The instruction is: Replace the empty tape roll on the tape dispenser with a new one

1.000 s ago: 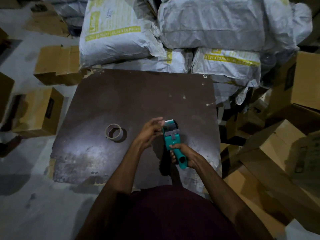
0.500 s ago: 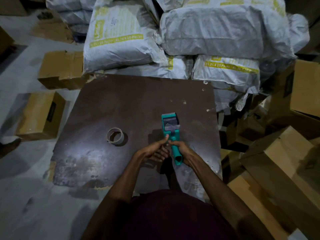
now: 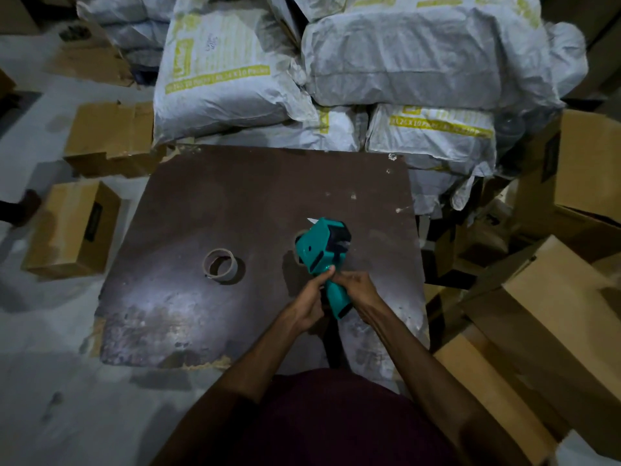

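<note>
- A teal plastic tape dispenser is held above the right half of the dark brown square board.
- A bare cardboard tape core lies on the board, left of the dispenser and apart from it.
- White woven sacks are stacked behind the board's far edge.
- Brown cardboard boxes sit on the floor to the left and right.
</note>
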